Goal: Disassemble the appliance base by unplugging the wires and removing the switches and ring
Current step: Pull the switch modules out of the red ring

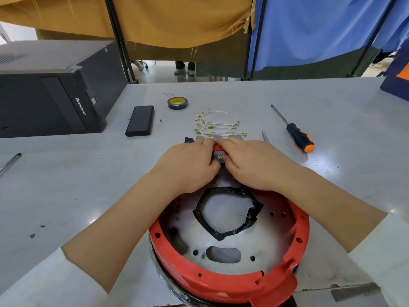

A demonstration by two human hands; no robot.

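The appliance base [230, 282], a red ring around a grey metal plate with a black-taped central opening [228, 212], lies at the near edge of the table. At its far rim, my left hand [188, 165] and my right hand [252, 162] both grip a small switch [219, 155] with a red top and grey body. Several grey switches [218, 137] and a black one [188, 140] lie just beyond my fingers. Several white wires with brass terminals [218, 125] lie loose on the table behind them.
An orange-and-black screwdriver [296, 134] lies to the right, a small metal tool [265, 136] beside my right hand. A tape roll [177, 103], a black flat block [140, 120] and a black computer case [51, 89] are at the left rear. A pen [10, 163] lies far left.
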